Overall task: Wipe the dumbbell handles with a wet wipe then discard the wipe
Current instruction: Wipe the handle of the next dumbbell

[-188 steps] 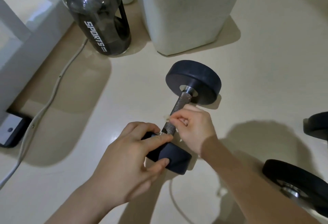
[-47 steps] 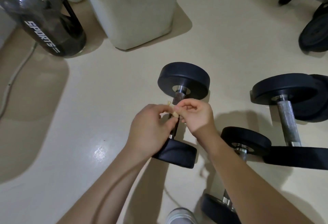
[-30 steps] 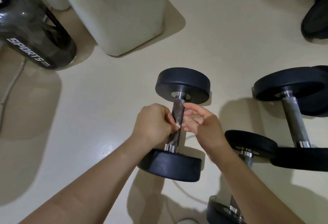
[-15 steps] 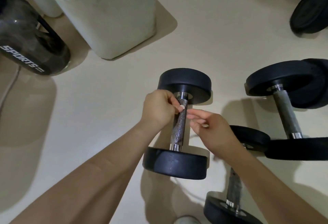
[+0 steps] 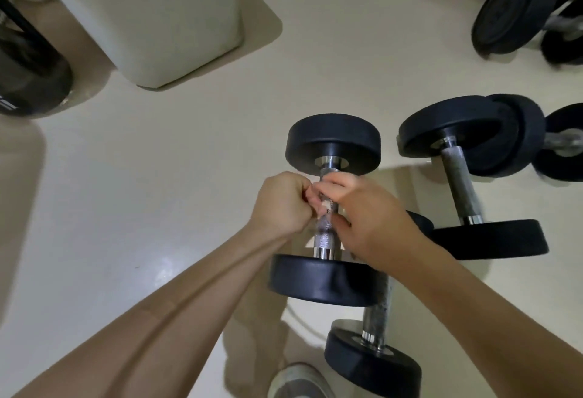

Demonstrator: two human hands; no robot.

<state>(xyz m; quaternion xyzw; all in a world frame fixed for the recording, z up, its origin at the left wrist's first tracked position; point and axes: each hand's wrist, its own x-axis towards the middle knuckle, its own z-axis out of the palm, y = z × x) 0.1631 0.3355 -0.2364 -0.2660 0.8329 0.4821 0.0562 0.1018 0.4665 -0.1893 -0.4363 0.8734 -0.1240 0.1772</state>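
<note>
The dumbbell [image 5: 332, 142] lay on the pale floor [image 5: 157, 192] in the middle of the view, one black head far from the person and the other head near. Both forearms reached forward to it and the two hands met at the upper part of its metal handle [image 5: 325, 235].

The left hand [image 5: 282, 205] was at the left side of the handle. Its fingers were curled into the palm and the fingertips [image 5: 312, 200] came against the bar, where they pinched the wet wipe [image 5: 327, 207]. Only a small pale piece of the wipe was seen, pressed on the handle between the two hands.

The right hand [image 5: 372, 221] came from the right side of the dumbbell with the back of the hand up. Its fingers [image 5: 334, 188] were bent over the top of the handle and the thumb [image 5: 342, 224] lay lower on the bar, so this hand was closed around the handle. The lower part of the handle was bare and shining.

Right of the dumbbell lay a second dumbbell [image 5: 457, 183], almost parallel to it. A third dumbbell [image 5: 373, 366] lay below and to the right, partly under the right forearm. More weights [image 5: 511, 16] stood far to the upper right. A white container [image 5: 151, 19] stood to the upper left of the dumbbell, and a dark bottle [image 5: 31, 82] still farther left. A shoe [image 5: 296, 382] and a thin cable [image 5: 299, 318] were just below the near head.
</note>
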